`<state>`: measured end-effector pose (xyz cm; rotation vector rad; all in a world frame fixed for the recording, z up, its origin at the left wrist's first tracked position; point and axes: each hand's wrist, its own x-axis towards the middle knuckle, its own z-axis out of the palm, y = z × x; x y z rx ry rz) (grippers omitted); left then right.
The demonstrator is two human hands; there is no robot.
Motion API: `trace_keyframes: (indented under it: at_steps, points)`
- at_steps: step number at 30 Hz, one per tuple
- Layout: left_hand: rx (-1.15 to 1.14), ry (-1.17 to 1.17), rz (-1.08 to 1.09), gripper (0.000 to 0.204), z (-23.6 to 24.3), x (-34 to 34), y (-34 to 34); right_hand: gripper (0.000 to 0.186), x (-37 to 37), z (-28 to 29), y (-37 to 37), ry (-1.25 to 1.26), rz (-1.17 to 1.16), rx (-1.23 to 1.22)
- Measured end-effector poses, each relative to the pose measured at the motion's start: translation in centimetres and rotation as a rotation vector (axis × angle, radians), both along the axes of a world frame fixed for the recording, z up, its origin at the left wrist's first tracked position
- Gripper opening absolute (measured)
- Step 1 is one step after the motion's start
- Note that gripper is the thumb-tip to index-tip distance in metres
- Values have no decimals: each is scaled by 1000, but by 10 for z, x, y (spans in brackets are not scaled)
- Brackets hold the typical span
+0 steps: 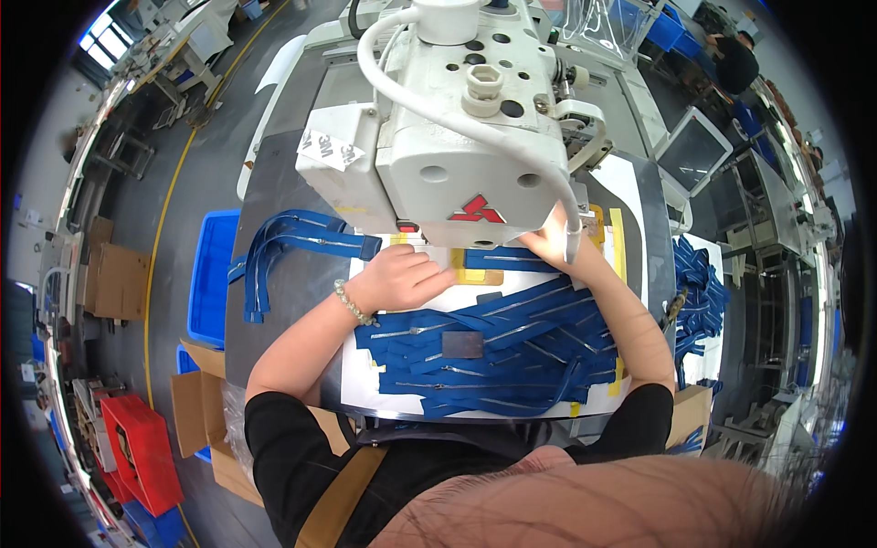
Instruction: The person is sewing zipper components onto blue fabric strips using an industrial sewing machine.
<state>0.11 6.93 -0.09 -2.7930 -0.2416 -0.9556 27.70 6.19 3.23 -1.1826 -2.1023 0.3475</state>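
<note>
A large white sewing machine (466, 155) fills the upper middle. Below its head, a blue zipper strip (502, 260) lies across a yellow-edged plate (477, 276). My left hand (402, 274), bracelet on its wrist, is closed with curled fingers beside the plate; what it holds is hidden. My right hand (557, 247) pinches the strip at the plate's right, partly hidden by the machine and white hose. Left of my left hand, more zipper strips (288, 233) drape over the table. A pile of blue zippers (493, 365) lies in front, with a grey metal block (462, 343) on it.
Another zipper heap (699, 283) is at the right. A blue bin (210, 265), cardboard box (196, 402) and red crate (137, 447) stand at the left, beside a yellow floor line (160, 237). A co-worker (731, 64) is at the back right, near a tilted screen (694, 151).
</note>
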Motion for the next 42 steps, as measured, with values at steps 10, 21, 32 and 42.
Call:
trace_keyframes:
  at_steps: [10, 21, 32, 42]
  points:
    - [-12, -31, -80, 15, -1, -2, -3, 23, 0, -28, 43, -218, -20, -203]
    - [-49, -65, -69, 15, -4, -4, 0, 22, 1, -37, 52, 127, 9, -365]
    - [-67, -72, -72, 15, -3, -3, -1, 21, 3, -45, 56, 469, 40, -524]
    - [-80, -86, -82, 14, -4, -3, -1, 18, -2, 6, -5, 326, 4, -506]
